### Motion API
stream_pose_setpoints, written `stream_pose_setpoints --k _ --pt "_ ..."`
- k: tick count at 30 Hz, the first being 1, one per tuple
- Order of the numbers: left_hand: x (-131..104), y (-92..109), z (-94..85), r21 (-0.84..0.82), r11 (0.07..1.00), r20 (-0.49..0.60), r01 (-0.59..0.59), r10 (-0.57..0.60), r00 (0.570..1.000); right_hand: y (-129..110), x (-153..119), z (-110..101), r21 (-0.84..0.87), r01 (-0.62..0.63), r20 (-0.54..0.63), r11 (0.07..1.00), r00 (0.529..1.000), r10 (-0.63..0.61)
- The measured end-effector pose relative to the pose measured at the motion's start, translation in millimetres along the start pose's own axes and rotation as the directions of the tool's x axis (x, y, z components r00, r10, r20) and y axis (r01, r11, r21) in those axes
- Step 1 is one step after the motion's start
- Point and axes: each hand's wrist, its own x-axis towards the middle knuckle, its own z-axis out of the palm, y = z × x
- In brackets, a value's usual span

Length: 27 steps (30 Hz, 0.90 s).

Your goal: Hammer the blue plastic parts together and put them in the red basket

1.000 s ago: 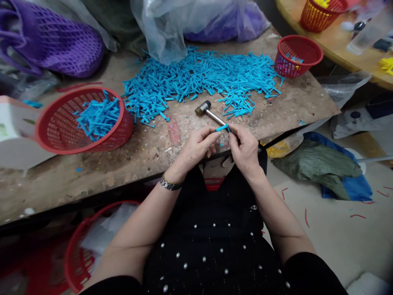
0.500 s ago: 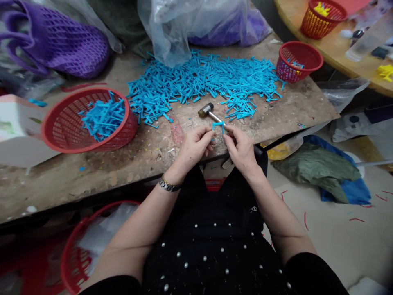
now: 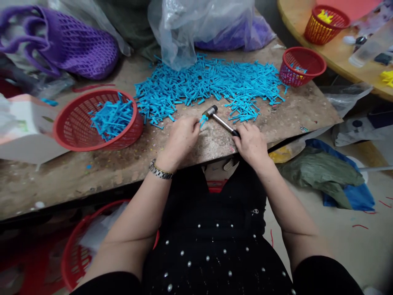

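Note:
My right hand [image 3: 252,141] is closed round the dark grip of a small hammer [image 3: 223,122]. Its dark head lies by the blue plastic piece [image 3: 203,119] that sticks out from the fingertips of my left hand [image 3: 183,135]. Those fingers pinch the piece against or just above the worn tabletop [image 3: 211,143]; whether the hammer touches it I cannot tell. Part of the piece is hidden by my fingers. Behind both hands spreads a big heap of thin blue plastic pieces [image 3: 208,80].
A red basket [image 3: 69,137] with more blue pieces stands at the left beside a white box [image 3: 24,123]. Another red basket [image 3: 307,61] sits at the table's right corner. Clear plastic bags [image 3: 175,32] and a purple mesh bag [image 3: 76,45] lie at the back.
My right hand has let go of the blue piece and taken up the hammer by its grip. My left hand has moved left, keeping the piece, now near the hammer head.

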Motion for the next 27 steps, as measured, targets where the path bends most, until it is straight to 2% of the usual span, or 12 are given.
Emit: stream_pose_setpoints --k 4,8,12,16,22,24,27 --pt "7.1 1.1 2.0 0.109 0.994 0.038 0.013 -0.017 0.999 -4.8 3.3 1.4 -0.035 0.033 0.009 0.999 0.999 -0.033" --pt "15.5 0.3 4.5 0.141 0.990 0.071 0.017 -0.028 0.997 -1.3 5.3 4.2 -0.020 0.044 -0.019 0.999 0.999 -0.044" --pt "21.6 -5.2 7.7 0.135 0.991 0.076 0.005 -0.016 0.997 10.8 4.7 9.4 0.173 0.076 -0.089 0.982 0.994 -0.061" --pt "23.0 -8.1 12.0 0.148 0.989 0.056 0.002 -0.011 0.998 18.1 0.4 12.7 0.381 0.135 -0.147 0.915 0.986 -0.085" --pt "23.4 -1.0 10.5 0.163 0.984 0.102 0.073 -0.090 0.991 8.0 -11.2 11.8 0.483 0.231 -0.230 0.844 0.964 -0.132" --pt "23.1 0.7 9.2 0.179 0.981 0.110 0.075 -0.096 0.989 4.0 -13.9 13.6 0.469 0.227 -0.224 0.854 0.965 -0.134" --pt "22.4 0.5 9.3 0.206 0.976 0.113 0.067 -0.092 0.989 1.6 -15.2 17.7 0.423 0.179 -0.146 0.888 0.981 -0.128"
